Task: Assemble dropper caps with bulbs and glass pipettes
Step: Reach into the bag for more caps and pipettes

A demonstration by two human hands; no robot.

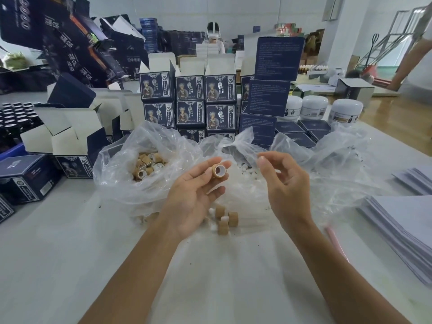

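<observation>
My left hand (pixel 194 197) is raised palm-up over the table and pinches a tan dropper cap (pixel 218 170) between thumb and fingertips, with the cap's open white-lined end facing me. My right hand (pixel 284 183) hovers just right of it, thumb and forefinger tips close together; I cannot see anything between them. A clear bag (pixel 117 174) behind my left hand holds several loose tan caps (pixel 147 164). A second clear bag (pixel 247 146) holds small white bulbs (pixel 243 173). Three caps fitted with white bulbs (pixel 225 218) lie on the table below my hands.
Stacked dark printed cartons (pixel 198 101) and open boxes (pixel 70 134) line the back. White jars (pixel 313 107) stand at the back right. Paper stacks (pixel 397 225) lie at the right edge, with a pink strip (pixel 334 239) beside them. A dark box (pixel 28 176) sits left. A person (pixel 214 38) sits far back.
</observation>
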